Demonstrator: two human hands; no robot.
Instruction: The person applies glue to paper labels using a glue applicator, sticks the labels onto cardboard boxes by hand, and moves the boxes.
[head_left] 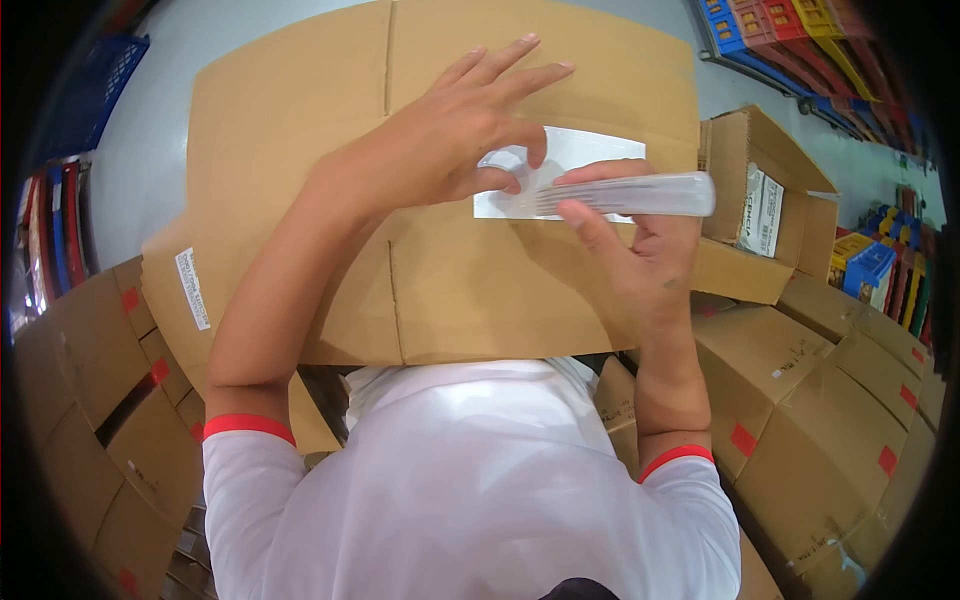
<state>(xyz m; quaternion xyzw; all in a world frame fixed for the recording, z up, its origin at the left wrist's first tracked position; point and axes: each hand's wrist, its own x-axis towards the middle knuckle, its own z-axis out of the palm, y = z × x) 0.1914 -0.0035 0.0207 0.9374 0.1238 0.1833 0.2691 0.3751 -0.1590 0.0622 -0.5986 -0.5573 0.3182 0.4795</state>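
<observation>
My right hand [640,240] grips a long clear plastic piece [660,193], thumb below it and fingers along its far side. This piece has fine ridges at its left end and a rounded right end; its exact kind is unclear. My left hand [480,125] is beside that ridged end, thumb and forefinger curved apart and the other fingers stretched out. A shiny, clear, round-looking shape [506,165] shows by the left thumb, partly hidden. Under both hands a white rectangular sheet [595,148] lies on a large cardboard surface [480,285].
An open carton [735,265] with a printed label stands at the right. Stacked cardboard boxes [800,440] with red marks fill both sides. Coloured crates [780,30] stand at the upper right, and a blue crate [100,90] at the upper left.
</observation>
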